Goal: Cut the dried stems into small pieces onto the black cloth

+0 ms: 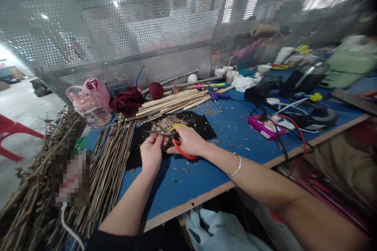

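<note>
My right hand grips a pair of scissors with one red-orange and one yellow handle. Their blades are parted and point left. Close to the lower blade, my left hand has its fingers pinched together. What it holds, if anything, is too small to make out. Beneath both hands lies a black cloth bearing a heap of small pale plant clippings. Long thin dry stems lie left of my left hand.
Pale peeled sticks, a blue glue gun and a dark red yarn ball lie behind the cloth. A pink-lidded bottle stands back left. A magenta power strip with cords sits right. Perforated metal panels edge the blue table.
</note>
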The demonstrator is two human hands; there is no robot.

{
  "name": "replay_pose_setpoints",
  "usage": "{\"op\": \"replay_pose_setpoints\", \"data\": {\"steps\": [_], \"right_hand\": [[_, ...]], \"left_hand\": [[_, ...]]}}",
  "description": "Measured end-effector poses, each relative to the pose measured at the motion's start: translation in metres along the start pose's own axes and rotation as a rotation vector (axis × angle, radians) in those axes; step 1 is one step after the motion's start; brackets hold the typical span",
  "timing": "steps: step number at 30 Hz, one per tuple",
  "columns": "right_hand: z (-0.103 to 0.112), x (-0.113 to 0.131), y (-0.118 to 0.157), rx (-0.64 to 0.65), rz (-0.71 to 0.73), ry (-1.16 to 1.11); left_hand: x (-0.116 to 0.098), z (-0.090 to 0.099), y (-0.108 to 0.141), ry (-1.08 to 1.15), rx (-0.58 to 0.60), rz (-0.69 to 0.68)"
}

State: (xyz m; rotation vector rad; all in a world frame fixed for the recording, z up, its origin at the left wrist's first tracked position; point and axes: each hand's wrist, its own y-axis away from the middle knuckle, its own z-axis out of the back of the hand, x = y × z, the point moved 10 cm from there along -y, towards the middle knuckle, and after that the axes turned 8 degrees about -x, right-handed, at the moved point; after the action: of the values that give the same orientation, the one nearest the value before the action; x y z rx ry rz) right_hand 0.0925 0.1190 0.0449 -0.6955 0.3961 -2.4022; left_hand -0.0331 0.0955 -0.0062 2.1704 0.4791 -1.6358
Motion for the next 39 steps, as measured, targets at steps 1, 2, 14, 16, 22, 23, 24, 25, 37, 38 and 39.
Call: {"op": "replay_pose_setpoints", "data": {"steps": [1, 2, 14, 16, 22, 23, 24, 25, 37, 38, 39], "right_hand": [[0.000, 0.000, 0.000, 0.001, -0.005, 0.011], [-0.001, -0.002, 0.001, 0.007, -0.018, 0.022], [-0.015, -0.018, 0.006, 0.123, -0.151, 0.069], [-0.016, -0.019, 0.006, 0.136, -0.161, 0.072], [-0.018, -0.024, 0.005, 0.159, -0.182, 0.038], [-0.019, -0.024, 0.005, 0.160, -0.181, 0.029], [-0.019, -0.025, 0.004, 0.161, -0.178, 0.022], [-0.020, -0.025, 0.004, 0.158, -0.176, 0.018], [0.004, -0.035, -0.003, -0.103, -0.282, -0.263], [0.005, -0.034, -0.003, -0.122, -0.282, -0.337], [0.004, -0.033, -0.004, -0.130, -0.279, -0.417]], "left_hand": [[-0.001, 0.000, 0.000, -0.017, -0.001, -0.014], [-0.002, 0.001, 0.001, -0.035, -0.003, -0.033], [-0.006, 0.005, -0.002, -0.083, -0.016, -0.102], [-0.005, 0.005, -0.003, -0.061, -0.018, -0.081], [-0.006, 0.006, -0.001, -0.029, -0.044, -0.028], [-0.006, 0.006, -0.001, -0.028, -0.043, -0.022], [-0.005, 0.005, -0.001, -0.025, -0.036, -0.014], [-0.004, 0.004, -0.001, -0.017, -0.028, -0.004], [0.001, 0.002, 0.000, -0.052, -0.018, 0.010], [-0.002, 0.001, 0.002, -0.101, -0.003, -0.016], [-0.004, -0.002, 0.004, -0.142, 0.018, -0.044]]}}
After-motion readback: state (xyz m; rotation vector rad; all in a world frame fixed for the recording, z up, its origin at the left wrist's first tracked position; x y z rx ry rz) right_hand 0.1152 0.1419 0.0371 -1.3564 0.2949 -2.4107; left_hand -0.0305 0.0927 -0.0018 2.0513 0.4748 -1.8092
